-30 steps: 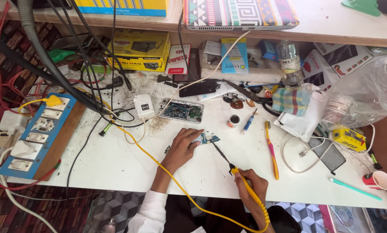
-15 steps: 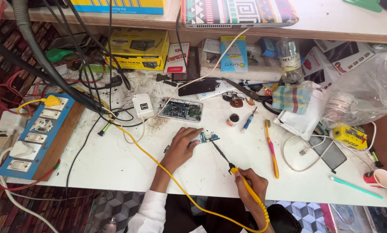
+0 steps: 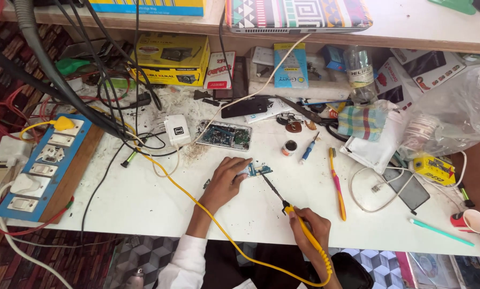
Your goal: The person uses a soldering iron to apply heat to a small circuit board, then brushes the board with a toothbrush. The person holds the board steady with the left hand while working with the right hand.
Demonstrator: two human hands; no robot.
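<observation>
A small blue circuit board [image 3: 257, 170] lies on the white table [image 3: 143, 198]. My left hand [image 3: 225, 182] rests beside it, fingertips pinning its left edge. My right hand [image 3: 310, 230] grips a yellow-handled soldering iron [image 3: 293, 217], whose dark tip touches the board's right side. The iron's yellow cable [image 3: 197, 200] runs under my left forearm back to a plug on the blue switchboard [image 3: 44, 166].
An opened phone [image 3: 225, 135] lies just behind the board, next to a white charger [image 3: 176, 130]. A small flux tin [image 3: 289, 147], a blue screwdriver [image 3: 308, 150], a toothbrush [image 3: 337, 184] and a paper cup [image 3: 470, 220] lie to the right. Boxes line the back.
</observation>
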